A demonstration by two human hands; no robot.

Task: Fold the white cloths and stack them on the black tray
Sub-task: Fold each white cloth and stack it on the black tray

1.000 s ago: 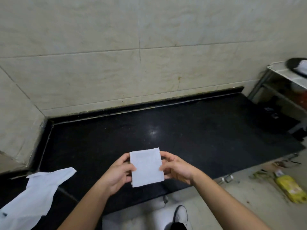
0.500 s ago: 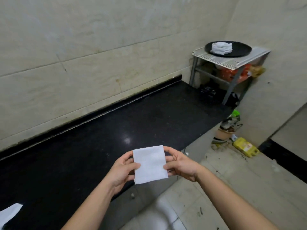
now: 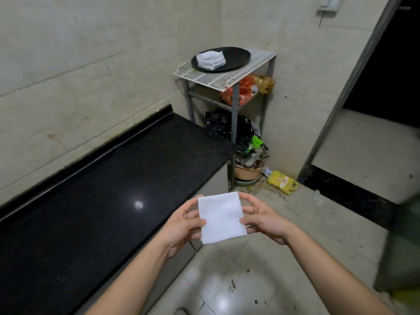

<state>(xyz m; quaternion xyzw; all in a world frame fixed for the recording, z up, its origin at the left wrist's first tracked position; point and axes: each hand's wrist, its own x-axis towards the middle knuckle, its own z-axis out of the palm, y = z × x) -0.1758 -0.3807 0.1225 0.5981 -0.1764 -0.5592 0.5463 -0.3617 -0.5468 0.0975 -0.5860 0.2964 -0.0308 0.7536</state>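
One folded white cloth (image 3: 220, 217) hangs over the floor, pinched by two hands; the left hand (image 3: 181, 226) grips its left edge, the right hand (image 3: 263, 220) its right, thumbs on top; beside them one black counter (image 3: 102, 189); beyond, one yellow bottle (image 3: 283, 181); farthest, one wire rack (image 3: 227, 76) bears one black tray (image 3: 236, 56) with one stack of folded cloths (image 3: 210, 60).

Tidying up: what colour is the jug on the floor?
The jug is yellow; head view.
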